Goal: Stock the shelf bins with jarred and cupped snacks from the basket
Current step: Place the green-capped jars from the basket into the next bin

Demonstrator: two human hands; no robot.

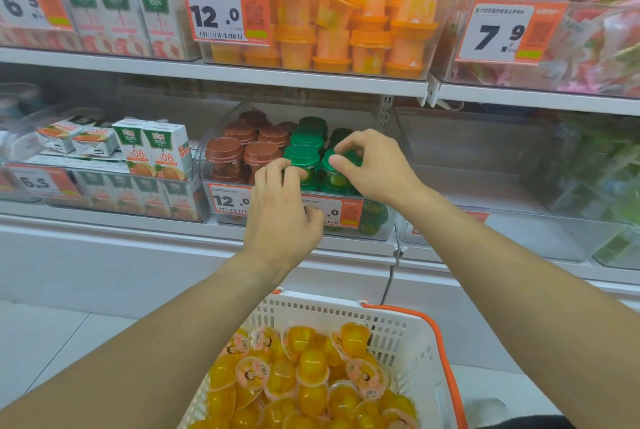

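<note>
The left hand (282,210) gripped one green-lidded cup (300,165) with curled fingers; the right hand (372,164) pinched the neighbouring green cup (337,172) in the clear bin (379,228).

Both hands (375,165) on green-lidded jars (302,155)

Jars (304,155) in shelf bin (377,231), basket (412,342) of cups (311,373) below
</note>
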